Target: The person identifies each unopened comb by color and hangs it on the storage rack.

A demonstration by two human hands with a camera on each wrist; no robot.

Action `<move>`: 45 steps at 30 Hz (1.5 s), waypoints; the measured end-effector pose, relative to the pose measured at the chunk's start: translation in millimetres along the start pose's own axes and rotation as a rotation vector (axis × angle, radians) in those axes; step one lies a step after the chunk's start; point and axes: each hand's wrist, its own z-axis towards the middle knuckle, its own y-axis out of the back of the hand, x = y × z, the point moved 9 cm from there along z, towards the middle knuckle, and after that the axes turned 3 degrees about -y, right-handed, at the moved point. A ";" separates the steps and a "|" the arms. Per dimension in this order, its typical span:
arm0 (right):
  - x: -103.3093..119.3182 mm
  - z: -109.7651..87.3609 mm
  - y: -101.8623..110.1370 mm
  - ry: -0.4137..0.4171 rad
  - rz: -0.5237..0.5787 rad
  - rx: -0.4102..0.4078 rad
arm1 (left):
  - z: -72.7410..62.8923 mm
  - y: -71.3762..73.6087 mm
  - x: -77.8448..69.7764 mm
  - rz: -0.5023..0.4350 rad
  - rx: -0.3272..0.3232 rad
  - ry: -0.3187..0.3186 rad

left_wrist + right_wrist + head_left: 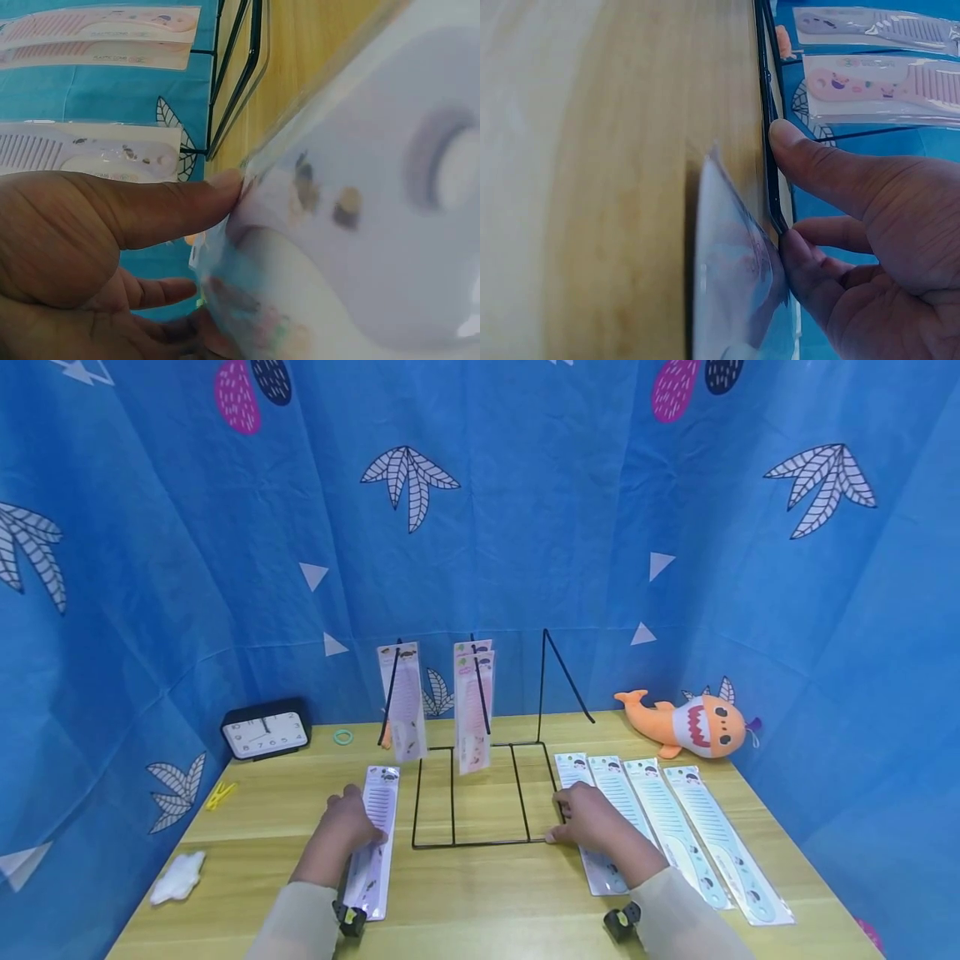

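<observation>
In the head view my left hand [348,818] grips a purple comb in a clear packet [382,806] by its edges, over the table's left side. The left wrist view has the thumb [172,206] at one edge of that packet, its handle end close and blurred. My right hand [588,818] pinches the front right of a black wire display rack [487,843], thumb and fingers on the wire. One purple packaged comb [405,702] and two pink packaged combs [474,710] hang from the rack's hooks. The right hook [567,672] bears nothing.
Several blue packaged combs [686,835] lie in a row on the right; the nearest is partly under my right hand. Behind them sits an orange plush shark [682,724]. On the left are a clock [266,732], a teal ring [342,737], a yellow clip [221,795] and a white pad [178,877].
</observation>
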 end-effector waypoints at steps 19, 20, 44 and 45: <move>0.6 -0.5 0.7 0.012 0.016 -0.008 | -7.2 28.6 14.8 0.023 0.014 -0.038; 1.1 -0.9 1.3 0.010 0.018 -0.007 | -8.1 31.9 14.6 0.010 0.011 -0.043; -1.9 0.1 0.2 0.009 0.014 -0.005 | -49.6 87.5 -37.8 -0.136 -0.118 -0.226; -1.8 0.3 0.3 0.009 0.019 -0.006 | -52.6 89.1 -40.7 -0.144 -0.128 -0.242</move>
